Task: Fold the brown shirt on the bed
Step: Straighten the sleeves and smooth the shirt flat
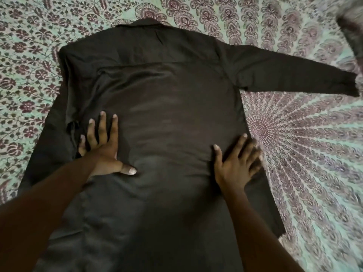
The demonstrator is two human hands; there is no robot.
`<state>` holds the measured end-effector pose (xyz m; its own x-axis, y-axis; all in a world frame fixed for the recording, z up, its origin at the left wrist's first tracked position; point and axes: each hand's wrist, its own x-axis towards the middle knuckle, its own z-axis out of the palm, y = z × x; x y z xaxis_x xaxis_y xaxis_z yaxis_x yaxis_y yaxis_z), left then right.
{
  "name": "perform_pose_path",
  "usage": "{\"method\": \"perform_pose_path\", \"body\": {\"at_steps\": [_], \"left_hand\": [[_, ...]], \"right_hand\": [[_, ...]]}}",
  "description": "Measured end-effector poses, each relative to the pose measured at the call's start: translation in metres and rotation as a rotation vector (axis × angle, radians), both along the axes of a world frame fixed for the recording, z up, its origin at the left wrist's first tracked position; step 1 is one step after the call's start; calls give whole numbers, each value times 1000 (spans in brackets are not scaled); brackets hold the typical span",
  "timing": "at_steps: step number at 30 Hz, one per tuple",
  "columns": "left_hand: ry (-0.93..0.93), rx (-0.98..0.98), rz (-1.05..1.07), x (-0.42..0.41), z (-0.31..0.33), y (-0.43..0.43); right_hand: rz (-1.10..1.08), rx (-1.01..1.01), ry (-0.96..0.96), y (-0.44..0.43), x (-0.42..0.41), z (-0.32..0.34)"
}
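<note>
The brown shirt [167, 99] lies back-up and spread flat on the bed, collar at the far end. Its right sleeve [294, 73] stretches straight out to the right; the left sleeve lies folded down along the shirt's left side. My left hand [102, 146] presses flat on the shirt's left half, fingers spread and straight. My right hand [235, 163] rests flat near the shirt's right edge, fingers straight and slightly blurred. Neither hand grips cloth.
A patterned bedsheet [304, 144] in pale green and maroon covers the bed all around the shirt. Another grey garment [351, 30] pokes in at the top right corner.
</note>
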<state>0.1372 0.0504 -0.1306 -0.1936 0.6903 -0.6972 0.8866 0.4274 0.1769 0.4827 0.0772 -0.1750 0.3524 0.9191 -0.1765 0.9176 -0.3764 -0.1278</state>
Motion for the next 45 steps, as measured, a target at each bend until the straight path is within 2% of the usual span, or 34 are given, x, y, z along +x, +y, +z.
{"method": "perform_pose_path", "body": {"at_steps": [3, 5, 7, 11, 14, 15, 16, 18, 20, 21, 22, 28, 31, 33, 36, 38, 40, 42, 45], "left_hand": [[18, 27, -5, 2, -2, -3], [33, 62, -32, 4, -3, -8], [26, 140, -99, 9, -4, -17], [-80, 359, -363, 45, -13, -63], [-41, 415, -475, 80, -27, -111], [-30, 437, -494, 90, -30, -129], [-19, 467, -509, 98, -30, -145], [-8, 512, -532, 110, -30, -174], [-14, 509, -564, 118, -29, -195], [-19, 495, -581, 121, -29, -204], [-27, 480, -597, 123, -28, -212], [-78, 440, -705, 136, -23, -251], [-78, 456, -754, 145, -19, -259], [-64, 480, -709, 151, -17, -253], [-23, 476, -651, 161, -18, -235], [-19, 471, -676, 173, -21, -233], [-54, 470, -716, 186, -23, -244], [-121, 473, -805, 198, -24, -264], [-188, 479, -938, 210, -25, -291]], "right_hand": [[373, 37, 20, 8, -24, -1], [440, 8, 52, -6, -26, -5], [295, -13, 37, -37, -9, -9], [-37, -24, -6, -114, 39, 0], [-277, -69, 66, -128, 50, 2], [-292, -46, 65, -124, 47, 2], [-228, -6, 52, -117, 40, 4], [80, 70, 35, -98, 20, 4], [418, 58, 38, -84, 5, 2], [494, 35, 38, -82, 4, 0], [481, 11, 42, -87, 10, -2], [-36, -87, 31, -187, 104, 10], [-225, -134, 72, -202, 121, 13], [-156, -73, 43, -191, 110, 16], [201, 31, 47, -158, 75, 18], [475, 19, 94, -146, 58, 15], [621, -26, 101, -152, 63, 10], [550, -53, 54, -178, 88, 8], [294, -76, 6, -225, 133, 16]]}}
